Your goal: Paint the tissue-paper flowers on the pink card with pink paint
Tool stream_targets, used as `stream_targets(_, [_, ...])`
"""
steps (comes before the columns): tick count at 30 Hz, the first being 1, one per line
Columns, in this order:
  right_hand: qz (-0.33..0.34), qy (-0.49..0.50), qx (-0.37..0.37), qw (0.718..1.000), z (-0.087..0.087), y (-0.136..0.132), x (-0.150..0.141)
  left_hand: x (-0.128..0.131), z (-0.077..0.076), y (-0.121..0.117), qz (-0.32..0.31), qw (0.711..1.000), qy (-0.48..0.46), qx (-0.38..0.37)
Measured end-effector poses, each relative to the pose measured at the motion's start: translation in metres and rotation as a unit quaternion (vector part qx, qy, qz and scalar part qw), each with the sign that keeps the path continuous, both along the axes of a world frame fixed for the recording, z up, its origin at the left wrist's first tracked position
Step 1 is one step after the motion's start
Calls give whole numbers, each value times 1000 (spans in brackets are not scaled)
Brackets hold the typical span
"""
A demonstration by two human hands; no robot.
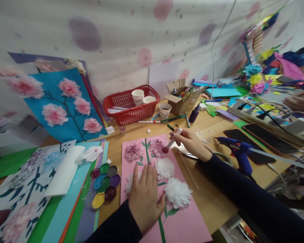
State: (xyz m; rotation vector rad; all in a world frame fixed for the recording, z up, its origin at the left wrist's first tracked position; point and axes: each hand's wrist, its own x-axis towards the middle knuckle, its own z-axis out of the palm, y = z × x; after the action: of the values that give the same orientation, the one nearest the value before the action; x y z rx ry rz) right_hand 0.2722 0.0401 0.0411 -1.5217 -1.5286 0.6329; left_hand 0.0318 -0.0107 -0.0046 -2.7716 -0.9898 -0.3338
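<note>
My right hand [190, 141] grips a paintbrush [174, 139] with a pale handle. Its bristles touch a pink-tinted paper flower [157, 146] at the top of a pink sheet [192, 222]. My left hand [146, 194] lies flat on that sheet with fingers stretched out, partly covering a white flower [129, 183] at the left. Another tinted flower [133, 151] sits at the upper left. Two white fluffy flowers, an upper one [164, 168] and a lower one [178, 192], are right of my left hand. Green painted stems and leaves run between them. A paint palette [105, 180] lies left of the sheet.
Behind stand a red basket [131, 113] with cups, a paper cup [165, 110], a cardboard box [183, 101] and a dark bottle [194, 114]. At right are a blue glue gun [239, 150], phones [268, 138], cables and another person's hand [300, 101]. A blue flower picture [66, 104] leans at left.
</note>
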Motion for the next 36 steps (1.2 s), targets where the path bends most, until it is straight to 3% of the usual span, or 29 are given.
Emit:
stream_targets(3, [-22, -32, 41, 998, 1, 2, -1, 1, 2, -1, 3, 1000, 10, -6])
stream_targets(6, [23, -14, 12, 1000, -1, 1, -2, 1, 5, -1, 4, 1000, 23, -15])
stream_targets(9, [-6, -29, 34, 999, -5, 1, 0, 1, 6, 1, 3, 999, 25, -21])
stream_targets(13, [5, 19, 12, 1000, -7, 3, 1, 1, 3, 1, 1, 1000, 19, -24])
stream_targets(16, [2, 10, 34, 999, -5, 7, 0, 2, 1, -4, 0, 999, 20, -25])
stream_targets(20, [24, 69, 23, 997, -4, 11, -1, 0, 19, 2, -8, 998, 31, -60])
stream_targets(23, [-9, 43, 77, 996, -7, 13, 0, 6, 54, 38, -40, 986, 55, -151])
stream_targets(25, [-10, 29, 77, 997, -10, 12, 0, 18, 76, 77, -2, 990, 41, -134])
stream_targets(27, [-26, 55, 76, 995, -12, 10, -1, 35, 87, 117, 26, 993, 24, -109])
stream_targets(29, [-47, 88, 92, 991, -14, 7, -2, 53, 85, 149, 21, 993, 28, -110])
stream_targets(31, [-53, 85, 110, 989, -14, 4, -2, 69, 73, 171, 15, 992, 39, -116])
stream_targets(34, [-45, 50, 124, 990, -14, 1, 0, 78, 55, 188, 8, 991, 50, -127])
stream_targets(36, [-47, 50, 124, 990, -14, 1, 2, 74, 51, 194, 15, 990, 46, -130])
